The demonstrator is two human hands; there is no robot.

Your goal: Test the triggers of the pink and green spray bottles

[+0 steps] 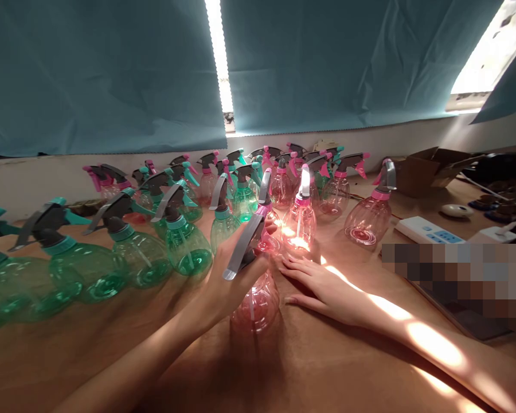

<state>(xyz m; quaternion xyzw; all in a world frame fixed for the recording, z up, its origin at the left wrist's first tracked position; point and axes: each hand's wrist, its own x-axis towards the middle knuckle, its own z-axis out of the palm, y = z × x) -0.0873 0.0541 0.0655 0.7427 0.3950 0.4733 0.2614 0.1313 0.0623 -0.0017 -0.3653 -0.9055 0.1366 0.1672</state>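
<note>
A pink see-through spray bottle [255, 307] with a grey trigger head stands in front of me. My left hand [232, 267] is closed around its neck, just below the head, with the fingertips partly hidden behind it. To the right, my right hand [316, 281] lies low over the table with its fingers stretched out and holds nothing. Just beyond those fingertips stands another pink spray bottle [298, 223], lit by the sun. A green spray bottle [188, 249] stands left of my left hand.
Green spray bottles [88, 272] line the left side, and more pink and green ones crowd the back. A lone pink bottle [367, 221] stands right, near a white power strip [427, 230], a mouse [456, 210] and a cardboard box [421, 172]. Blue curtains [112, 74] hang behind.
</note>
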